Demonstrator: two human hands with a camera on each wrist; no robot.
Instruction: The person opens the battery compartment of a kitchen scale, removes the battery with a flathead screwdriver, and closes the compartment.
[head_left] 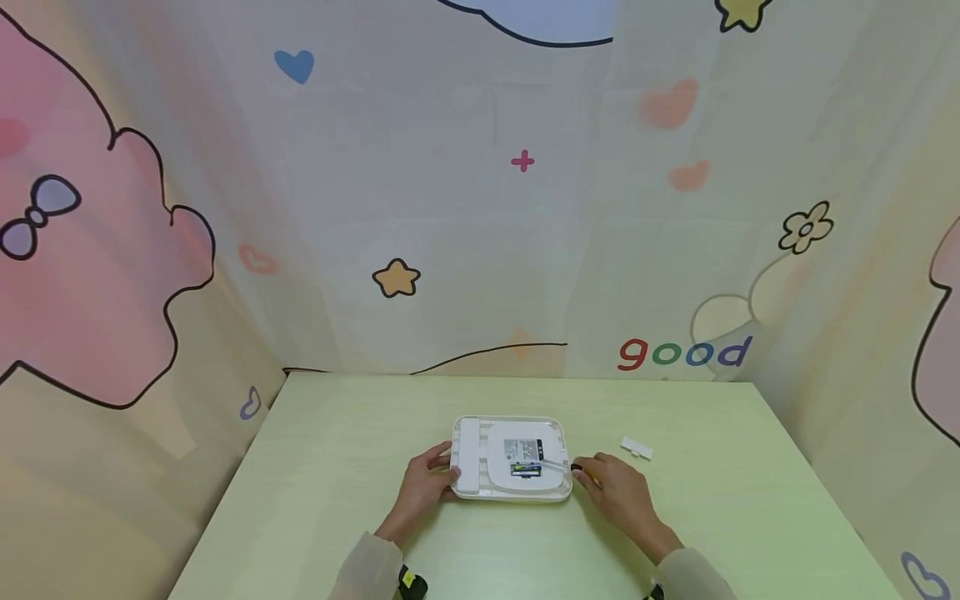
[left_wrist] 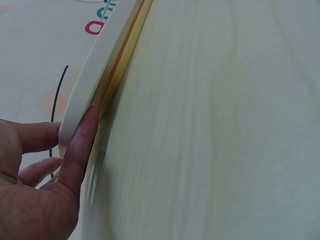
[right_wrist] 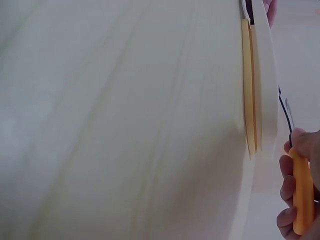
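White device [head_left: 495,467] lies on the bench [head_left: 337,458] in the head view, battery slot upward, between two hands. The left hand [head_left: 422,485] grips its left end; the right hand [head_left: 618,492] grasps a screwdriver [head_left: 557,464] whose shaft reaches to the batteries [head_left: 527,467], just below a label [head_left: 519,450]. A small white cover [head_left: 637,448] lies apart, to the right. Prying at a battery looks like the step in hand: best to work the tip under one end and lever gently, so as not to bend a contact or scratch a casing.

In the left wrist view, fingers [left_wrist: 82,150] clasp the device's edge from two sides; a firm hold there should stop it sliding under the levering.

In the right wrist view, fingers wrap the orange handle [right_wrist: 301,195]. Small wrist turns would serve better than force. The tip's contact cannot be made out.
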